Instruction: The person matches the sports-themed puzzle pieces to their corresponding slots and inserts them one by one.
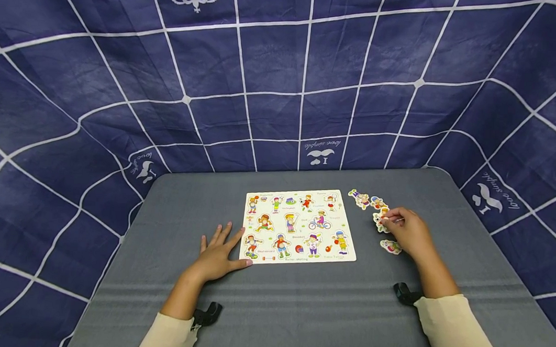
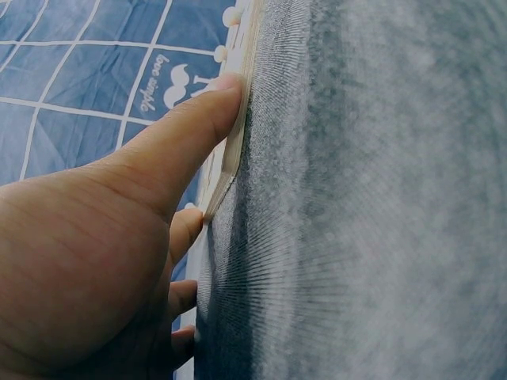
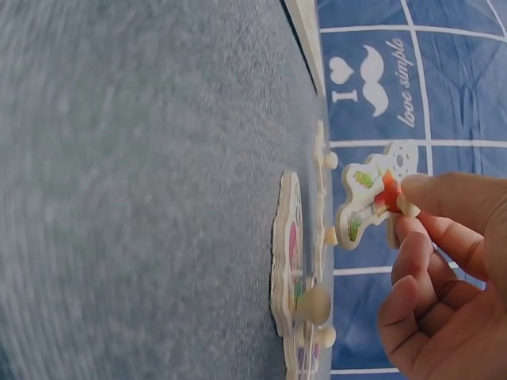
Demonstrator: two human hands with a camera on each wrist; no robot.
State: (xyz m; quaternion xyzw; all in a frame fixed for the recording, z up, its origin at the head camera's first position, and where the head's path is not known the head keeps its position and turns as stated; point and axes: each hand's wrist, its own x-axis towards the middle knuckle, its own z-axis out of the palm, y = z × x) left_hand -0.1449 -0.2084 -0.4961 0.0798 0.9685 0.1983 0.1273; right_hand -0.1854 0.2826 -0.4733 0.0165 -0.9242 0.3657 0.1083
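A cream puzzle board (image 1: 300, 193) with printed sports figures lies on the grey table. My left hand (image 1: 217, 257) rests at its left side with fingers spread. Its thumb lies on the near left corner of the board (image 2: 226, 162), and the forefinger touches the left edge. To the right of the board, my right hand (image 1: 412, 234) pinches a knobbed puzzle piece (image 3: 368, 202) between thumb and fingers. In the right wrist view that piece is tilted above the table and shows red and green printing with a black-and-white ball shape.
Loose puzzle pieces lie right of the board: a purple-clad figure (image 1: 360, 200), one with a blue top (image 1: 378, 202), and a pinkish one (image 1: 390, 246) nearer me. A knob (image 3: 314, 305) stands up from the nearer piece. Blue checked cloth (image 1: 271, 115) hangs around the table.
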